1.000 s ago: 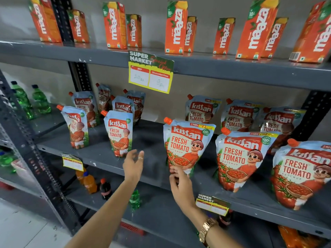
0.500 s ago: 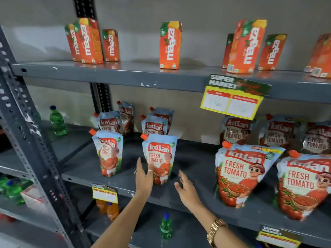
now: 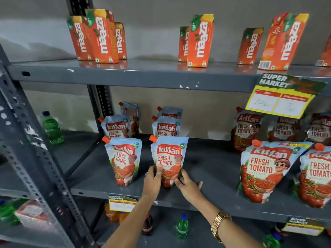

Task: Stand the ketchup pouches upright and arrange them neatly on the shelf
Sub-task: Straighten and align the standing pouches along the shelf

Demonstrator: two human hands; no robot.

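Observation:
Several Kissan ketchup pouches stand upright on the grey middle shelf [image 3: 211, 169]. A front pouch [image 3: 169, 154] with an orange cap stands near the shelf's front edge. My left hand [image 3: 154, 179] grips its lower left side and my right hand [image 3: 188, 183] touches its lower right corner with fingers spread. Another front pouch [image 3: 123, 160] stands to its left. Behind them stand more pouches [image 3: 166, 127] in two rows. Larger-looking pouches [image 3: 265, 169] stand at the right, with a back row [image 3: 247, 129] behind.
Orange Maaza juice cartons [image 3: 200, 40] line the top shelf. A yellow price sign [image 3: 283, 97] hangs from its edge at right. A green bottle [image 3: 52, 127] stands on the left bay. Small bottles [image 3: 181, 226] sit on the lower shelf. A perforated upright post [image 3: 35, 154] stands at left.
The view shifted left along the shelf. Both hands left the right-hand pouch, moved to the second front pouch and closed in on its base.

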